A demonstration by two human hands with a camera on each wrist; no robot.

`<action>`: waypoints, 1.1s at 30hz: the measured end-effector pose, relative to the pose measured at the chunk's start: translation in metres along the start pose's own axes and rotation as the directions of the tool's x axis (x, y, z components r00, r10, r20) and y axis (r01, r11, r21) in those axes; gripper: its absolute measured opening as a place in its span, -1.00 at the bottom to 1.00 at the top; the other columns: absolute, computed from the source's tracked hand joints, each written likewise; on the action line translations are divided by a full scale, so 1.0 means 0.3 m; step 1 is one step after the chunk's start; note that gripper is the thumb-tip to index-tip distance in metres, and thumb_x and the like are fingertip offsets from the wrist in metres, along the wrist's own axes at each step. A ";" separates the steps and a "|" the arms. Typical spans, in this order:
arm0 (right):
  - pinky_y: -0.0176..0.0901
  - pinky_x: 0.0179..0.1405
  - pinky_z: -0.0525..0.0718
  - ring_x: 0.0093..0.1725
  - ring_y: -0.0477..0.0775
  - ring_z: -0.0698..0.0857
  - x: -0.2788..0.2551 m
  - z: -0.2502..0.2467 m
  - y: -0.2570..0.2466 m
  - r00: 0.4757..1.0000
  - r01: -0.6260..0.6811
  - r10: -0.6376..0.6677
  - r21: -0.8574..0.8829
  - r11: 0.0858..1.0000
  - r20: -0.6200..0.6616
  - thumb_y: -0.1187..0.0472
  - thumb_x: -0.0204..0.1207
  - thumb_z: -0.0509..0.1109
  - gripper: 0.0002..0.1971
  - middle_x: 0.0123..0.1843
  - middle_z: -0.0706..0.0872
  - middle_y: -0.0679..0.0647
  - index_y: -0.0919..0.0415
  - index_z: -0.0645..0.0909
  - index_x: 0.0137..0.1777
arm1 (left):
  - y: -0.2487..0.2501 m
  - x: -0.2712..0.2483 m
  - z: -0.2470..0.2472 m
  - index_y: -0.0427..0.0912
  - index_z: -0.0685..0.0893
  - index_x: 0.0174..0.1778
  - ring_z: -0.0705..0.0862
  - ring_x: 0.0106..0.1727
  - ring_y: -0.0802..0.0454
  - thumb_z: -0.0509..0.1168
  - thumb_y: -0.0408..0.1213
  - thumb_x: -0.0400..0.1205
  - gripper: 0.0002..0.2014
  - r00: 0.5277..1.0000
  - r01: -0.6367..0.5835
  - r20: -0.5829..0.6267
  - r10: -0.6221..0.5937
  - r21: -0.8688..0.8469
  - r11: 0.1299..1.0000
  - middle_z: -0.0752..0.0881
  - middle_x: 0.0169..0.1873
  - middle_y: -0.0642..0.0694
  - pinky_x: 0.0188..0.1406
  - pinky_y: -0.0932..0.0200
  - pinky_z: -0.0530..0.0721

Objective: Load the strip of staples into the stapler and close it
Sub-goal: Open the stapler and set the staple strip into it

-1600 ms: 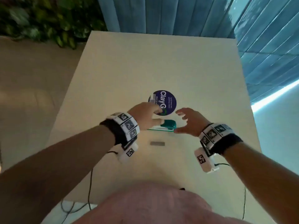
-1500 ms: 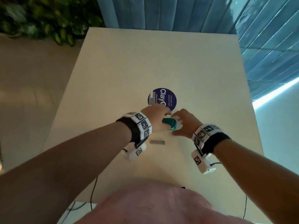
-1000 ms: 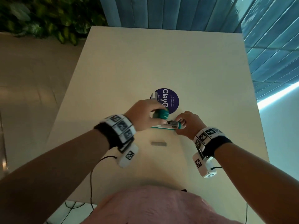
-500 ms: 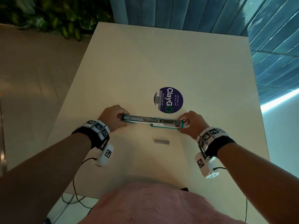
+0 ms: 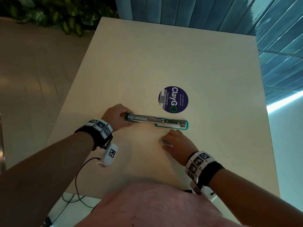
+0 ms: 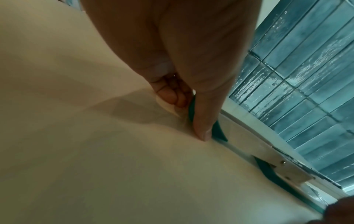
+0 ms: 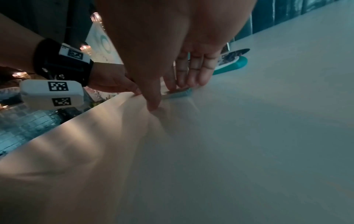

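Note:
The teal stapler [image 5: 155, 121] lies opened out flat on the table, its metal staple channel facing up. My left hand [image 5: 117, 115] grips its left end, thumb on the near side and curled fingers on the far side [image 6: 188, 115]. The small grey strip of staples [image 5: 161, 141] lies on the table just in front of the stapler. My right hand [image 5: 170, 141] is down over the strip. In the right wrist view its straight fingers [image 7: 189, 75] touch the strip [image 7: 178, 93] while the thumb tip rests on the table beside it. The stapler's right end [image 7: 235, 63] lies free.
A round purple ClayGo sticker [image 5: 173, 99] is stuck to the cream table [image 5: 164, 54] just beyond the stapler. A blue panelled wall [image 5: 180, 10] stands behind the table, plants [image 5: 65, 13] at back left. A cable [image 5: 77, 177] hangs off the near edge.
Both hands opened the stapler out flat. My right hand then let go of its right end and came down towards me onto the staple strip. The left hand keeps its hold.

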State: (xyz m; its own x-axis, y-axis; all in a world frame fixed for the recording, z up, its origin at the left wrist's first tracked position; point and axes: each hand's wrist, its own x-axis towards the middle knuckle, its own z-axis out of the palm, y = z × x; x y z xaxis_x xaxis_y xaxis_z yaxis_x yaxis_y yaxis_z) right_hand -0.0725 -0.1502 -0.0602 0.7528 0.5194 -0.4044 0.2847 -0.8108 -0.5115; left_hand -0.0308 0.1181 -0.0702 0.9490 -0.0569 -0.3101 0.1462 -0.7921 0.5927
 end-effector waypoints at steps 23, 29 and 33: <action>-0.06 0.04 0.56 0.05 0.10 0.53 0.074 -0.209 0.077 0.984 -0.004 -0.008 -0.069 0.998 -0.179 0.19 0.55 0.26 -0.83 0.03 0.65 0.14 0.18 0.63 0.04 | -0.014 0.004 0.003 -0.02 0.74 0.00 0.62 -0.15 -0.08 0.58 -0.21 0.29 -0.64 1.000 -0.026 -0.003 0.026 -0.005 1.000 0.66 -0.14 -0.15 -0.25 0.36 0.47; -0.09 0.01 0.53 0.03 0.10 0.53 0.085 -0.221 0.063 0.992 -0.016 0.003 -0.110 0.994 -0.122 0.20 0.58 0.19 -0.77 0.00 0.64 0.16 0.18 0.66 0.07 | -0.014 0.006 0.003 -0.02 0.74 -0.01 0.58 -0.20 0.00 0.57 -0.21 0.29 -0.65 1.000 -0.025 0.001 0.025 -0.008 1.000 0.66 -0.15 -0.14 -0.28 0.36 0.45; 0.06 0.04 0.60 0.02 0.16 0.55 0.093 -0.224 0.053 0.994 -0.016 0.005 -0.099 0.995 -0.108 0.23 0.56 0.20 -0.77 -0.02 0.66 0.21 0.19 0.68 0.05 | -0.018 0.009 0.005 -0.01 0.74 0.01 0.59 -0.18 0.00 0.57 -0.20 0.29 -0.64 1.000 -0.017 0.001 0.017 0.005 1.000 0.66 -0.13 -0.11 -0.28 0.40 0.43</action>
State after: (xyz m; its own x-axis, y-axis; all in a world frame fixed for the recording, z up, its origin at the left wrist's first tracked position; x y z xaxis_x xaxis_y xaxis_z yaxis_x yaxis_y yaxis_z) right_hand -0.0071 -0.1667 -0.0286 0.8139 0.4829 -0.3230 0.3298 -0.8418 -0.4273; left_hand -0.0295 0.1212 -0.0751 0.9510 -0.0715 -0.3008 0.1281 -0.7943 0.5939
